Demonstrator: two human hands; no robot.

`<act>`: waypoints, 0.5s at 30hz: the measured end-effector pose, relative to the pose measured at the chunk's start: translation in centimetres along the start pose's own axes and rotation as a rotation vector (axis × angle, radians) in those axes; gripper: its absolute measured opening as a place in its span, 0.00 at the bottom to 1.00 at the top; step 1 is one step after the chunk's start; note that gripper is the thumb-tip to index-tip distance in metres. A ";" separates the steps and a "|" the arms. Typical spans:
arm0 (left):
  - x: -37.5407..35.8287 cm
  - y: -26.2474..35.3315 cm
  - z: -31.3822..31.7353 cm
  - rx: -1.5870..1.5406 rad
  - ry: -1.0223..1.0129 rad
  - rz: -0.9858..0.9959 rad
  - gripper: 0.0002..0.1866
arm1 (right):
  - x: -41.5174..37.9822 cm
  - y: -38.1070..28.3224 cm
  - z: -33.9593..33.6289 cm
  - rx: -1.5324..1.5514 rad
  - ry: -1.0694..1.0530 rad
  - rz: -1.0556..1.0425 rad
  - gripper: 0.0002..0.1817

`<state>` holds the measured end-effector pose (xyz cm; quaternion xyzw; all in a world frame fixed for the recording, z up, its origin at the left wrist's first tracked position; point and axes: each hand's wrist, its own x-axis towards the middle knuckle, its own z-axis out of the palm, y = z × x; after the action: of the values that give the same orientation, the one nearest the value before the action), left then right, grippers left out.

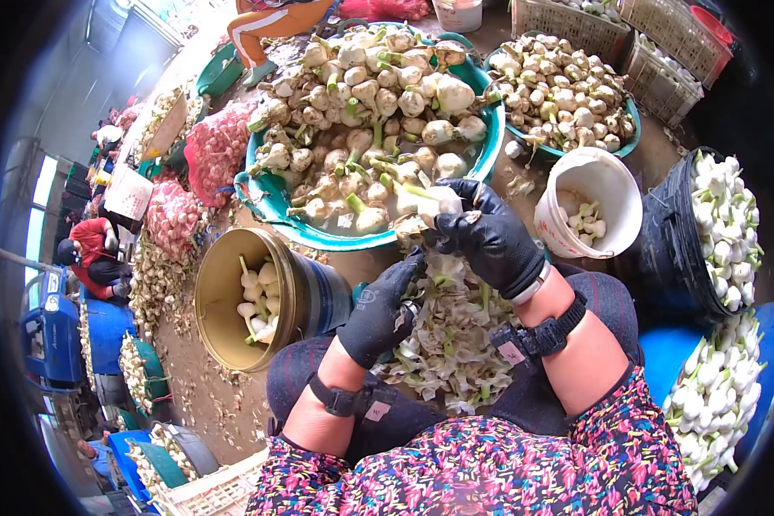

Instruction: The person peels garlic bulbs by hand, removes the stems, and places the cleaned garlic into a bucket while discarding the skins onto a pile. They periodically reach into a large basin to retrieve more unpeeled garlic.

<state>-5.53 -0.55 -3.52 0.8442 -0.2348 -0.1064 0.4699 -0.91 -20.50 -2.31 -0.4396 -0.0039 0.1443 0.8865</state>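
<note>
Both my hands wear black gloves and are in front of a green tub (497, 142) heaped with garlic bulbs with cut stems. My right hand (497, 241) is closed around a white garlic bulb (439, 204), its short green stem pointing up and left. Loose brownish skin hangs just below this bulb. Lower and to the left, my left hand (378, 311) is closed, its fingertips near the hanging skin. A small metallic glint shows at its palm side; what it holds is hidden. Peeled skins and leaves (451, 344) lie piled between my knees.
A tan bucket (211, 335) with peeled garlic stands at left, a white bucket (568, 245) with several bulbs at right. Beyond are a dark tub (662, 232) of white garlic, another full green tub (635, 129), crates (662, 82), and net sacks (219, 155). Other people sit farther off.
</note>
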 end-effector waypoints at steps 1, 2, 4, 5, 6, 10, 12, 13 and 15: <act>-0.1 -0.2 0.4 -0.097 0.013 -0.055 0.27 | 0.1 0.2 0.0 -0.001 -0.003 0.001 0.22; 0.1 0.1 0.3 -0.096 0.010 -0.056 0.27 | 0.2 0.5 0.0 0.033 -0.031 -0.050 0.23; 0.8 1.2 -0.4 -0.882 0.085 -0.177 0.27 | 0.1 1.3 0.4 0.116 -0.106 -0.135 0.24; 1.4 2.2 -0.7 -0.849 0.155 -0.216 0.26 | -0.2 1.4 0.9 0.117 -0.113 -0.129 0.24; 1.7 2.5 -0.6 -0.610 0.162 -0.124 0.24 | -0.6 1.4 1.6 0.119 -0.100 -0.079 0.25; 2.5 3.1 -0.7 -1.218 0.181 -0.161 0.22 | -0.9 1.1 2.2 0.077 -0.095 -0.001 0.21; 2.1 3.6 -2.3 -0.781 0.173 -0.128 0.21 | -0.4 0.4 0.9 -0.015 -0.096 -0.008 0.14; 2.0 3.8 -2.9 -0.340 0.158 -0.091 0.21 | -0.2 0.4 0.4 0.000 -0.050 -0.025 0.13; 2.2 4.0 -2.7 -0.674 0.188 -0.188 0.22 | -0.6 -0.7 0.7 -0.055 -0.102 0.058 0.14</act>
<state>-3.74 -1.43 1.34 0.6658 -0.0635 -0.1425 0.7296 -1.39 -20.52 -1.28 -0.4560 -0.0403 0.1919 0.8681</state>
